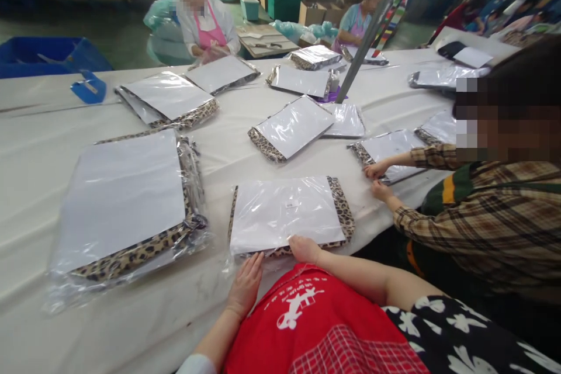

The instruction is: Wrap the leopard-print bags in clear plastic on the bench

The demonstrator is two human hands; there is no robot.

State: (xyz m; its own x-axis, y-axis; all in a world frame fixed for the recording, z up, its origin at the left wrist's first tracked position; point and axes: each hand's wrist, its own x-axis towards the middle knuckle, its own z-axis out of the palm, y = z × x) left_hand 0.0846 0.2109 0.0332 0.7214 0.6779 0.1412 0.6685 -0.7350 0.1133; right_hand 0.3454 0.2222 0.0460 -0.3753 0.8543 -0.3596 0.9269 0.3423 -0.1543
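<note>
Right in front of me on the table lies a clear plastic bag (280,216) holding folded leopard-print fabric and a white sheet with a small label. My left hand (248,281) rests at the bag's near left edge, its fingers stretched out. At the near edge, further right, my right hand (304,249) is closed with its fingers curled on the plastic. Its fingertips are partly hidden. To the left is a stack of similar bagged leopard-print packs (127,187), larger in view, with loose plastic at its sides.
More bagged packs (293,125) lie across the white-covered table (26,198). A co-worker in a plaid shirt (495,216) handles a pack (394,149) at the right. A slanted metal post (368,41) rises from the table. A blue scoop-like piece (90,87) lies far left; people work opposite.
</note>
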